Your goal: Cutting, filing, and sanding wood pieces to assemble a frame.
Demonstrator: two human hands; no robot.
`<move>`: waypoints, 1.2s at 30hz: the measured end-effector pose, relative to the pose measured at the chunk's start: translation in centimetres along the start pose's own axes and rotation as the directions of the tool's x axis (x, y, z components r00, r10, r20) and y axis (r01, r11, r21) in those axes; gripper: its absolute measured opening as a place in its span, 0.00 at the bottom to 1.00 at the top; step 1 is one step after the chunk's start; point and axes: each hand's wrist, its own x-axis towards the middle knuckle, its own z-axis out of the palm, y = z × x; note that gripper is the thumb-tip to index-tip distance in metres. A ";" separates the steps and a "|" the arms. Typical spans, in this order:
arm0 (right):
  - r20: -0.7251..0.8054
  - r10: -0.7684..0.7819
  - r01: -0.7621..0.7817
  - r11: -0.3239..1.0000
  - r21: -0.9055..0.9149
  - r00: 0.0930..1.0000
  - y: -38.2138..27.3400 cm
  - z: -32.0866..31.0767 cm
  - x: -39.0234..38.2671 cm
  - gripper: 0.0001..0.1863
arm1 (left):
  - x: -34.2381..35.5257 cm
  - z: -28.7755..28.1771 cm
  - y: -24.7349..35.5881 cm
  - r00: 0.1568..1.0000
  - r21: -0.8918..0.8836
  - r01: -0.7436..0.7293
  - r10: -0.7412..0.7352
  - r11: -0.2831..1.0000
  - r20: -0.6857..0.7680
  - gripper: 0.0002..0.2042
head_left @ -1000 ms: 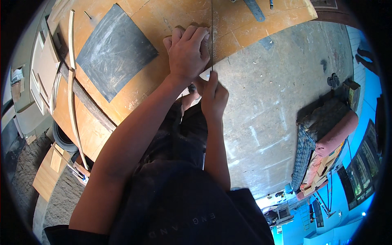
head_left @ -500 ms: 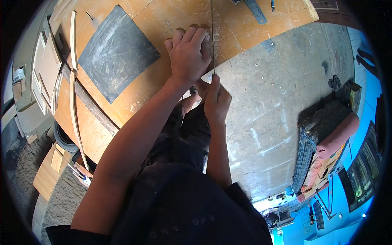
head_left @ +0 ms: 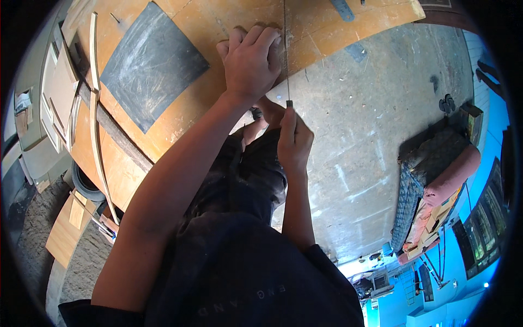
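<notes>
My right hand [head_left: 295, 143] is closed round the handle of a saw [head_left: 287, 65], whose thin blade shows nearly edge-on as a dark line. The blade runs away from me across the edge of a large tan wooden board [head_left: 321, 46]. Just left of the blade, my left hand [head_left: 251, 68] bears down on the board near its edge, knuckles up and fingers bent. Its fingertips, and anything under them, are hidden. Pale dust lies along the blade. A dark grey, scuffed square sheet [head_left: 154, 68] rests on the board further left.
A metal ruler [head_left: 342, 10] lies at the board's far side. Long wood strips [head_left: 97, 125] and a tyre [head_left: 87, 182] are at the left. Concrete floor [head_left: 348, 147] stretches to the right, with a worn padded seat [head_left: 436, 182] and sandals [head_left: 447, 103] on it.
My right hand has drawn back toward me with the saw, baring a dark piece at the blade's near end. My left hand keeps its place on the board; the whole view has shifted slightly.
</notes>
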 end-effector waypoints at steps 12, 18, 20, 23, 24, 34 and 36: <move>-0.063 0.088 -0.075 0.980 0.184 0.994 2.2 1.0 -3.2 0.22 | -0.1 -0.2 0.1 0.999 -0.012 0.037 -0.036 0.999 0.039 0.07; -0.147 0.080 -0.058 0.987 0.148 0.986 3.2 2.7 -1.7 0.25 | 0.1 0.0 0.2 1.000 -0.021 0.015 -0.015 1.000 0.027 0.07; -0.163 0.063 -0.046 0.993 0.106 0.985 3.6 3.1 -1.2 0.25 | 0.1 -0.2 0.2 0.999 -0.022 0.028 -0.027 0.999 0.037 0.06; -0.171 0.001 0.023 0.990 0.138 0.985 3.8 3.1 -2.1 0.25 | 0.3 -0.5 0.6 0.993 0.012 0.058 -0.059 0.998 0.105 0.03; -0.167 0.007 0.007 0.996 0.085 0.986 4.2 2.8 -3.4 0.25 | 0.1 -0.5 0.5 0.992 0.012 0.057 -0.058 0.998 0.110 0.03; -0.191 -0.004 0.002 1.000 -0.007 0.982 1.9 3.6 0.4 0.22 | 0.0 0.2 -0.2 0.999 0.001 -0.002 0.002 1.000 0.032 0.05; -0.165 -0.039 0.029 0.998 -0.064 0.986 1.6 3.0 0.9 0.25 | -0.1 0.2 -0.1 0.999 0.000 -0.023 0.023 1.000 0.022 0.06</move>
